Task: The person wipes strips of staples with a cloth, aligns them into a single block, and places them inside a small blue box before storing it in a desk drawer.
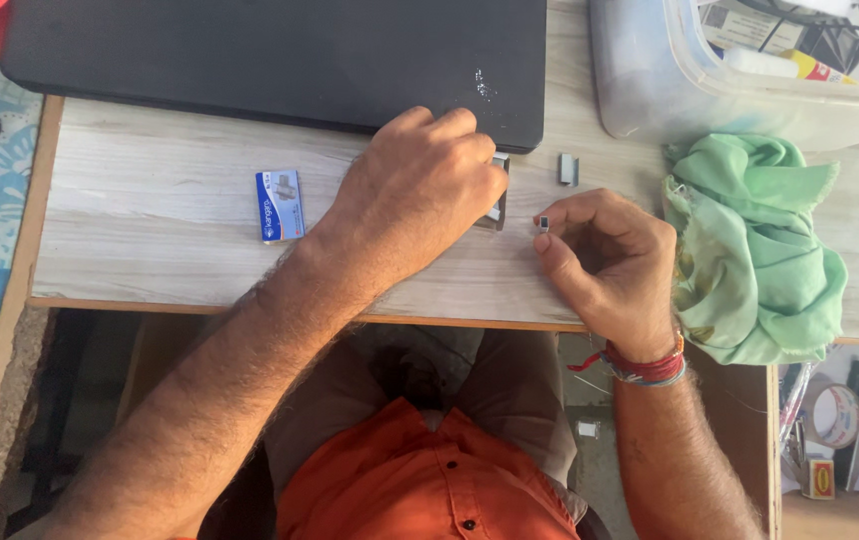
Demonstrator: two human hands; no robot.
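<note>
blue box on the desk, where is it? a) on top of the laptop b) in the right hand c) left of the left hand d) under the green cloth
c: the blue box lies flat on the desk, to the left of the left hand in the picture and apart from it, well away from the green cloth and the right hand.
</note>
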